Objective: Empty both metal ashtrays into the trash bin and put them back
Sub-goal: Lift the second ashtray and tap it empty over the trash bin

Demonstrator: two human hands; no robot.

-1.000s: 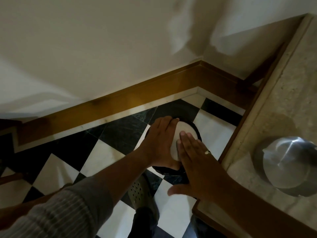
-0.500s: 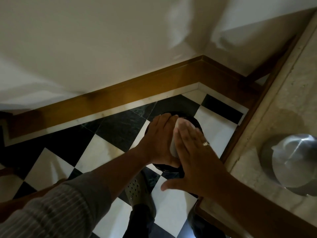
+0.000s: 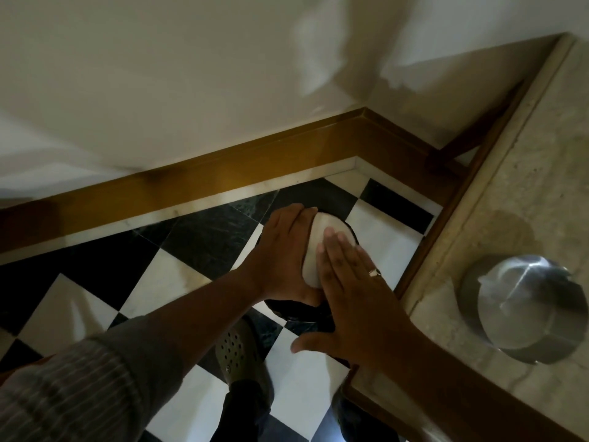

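Note:
One metal ashtray (image 3: 314, 250) is turned over, its pale round underside facing me, above the black trash bin (image 3: 353, 234) on the floor. My left hand (image 3: 280, 256) grips that ashtray by its left edge. Flat against its underside lies my right hand (image 3: 350, 301), fingers straight and holding nothing, a ring on one finger. The bin is mostly hidden behind both hands. The second metal ashtray (image 3: 522, 307) stands on the marble counter (image 3: 526, 186) at the right, away from both hands.
The floor is black and white checkered tile (image 3: 197, 237), with a wooden baseboard (image 3: 223, 173) along the wall corner behind the bin. My shoe (image 3: 242, 355) stands just in front of the bin. The counter's wooden edge (image 3: 424, 250) runs close to the bin's right side.
My right hand has slid slightly up across the ashtray's underside, with its fingers staying flat. My left hand keeps its grip on the ashtray over the bin.

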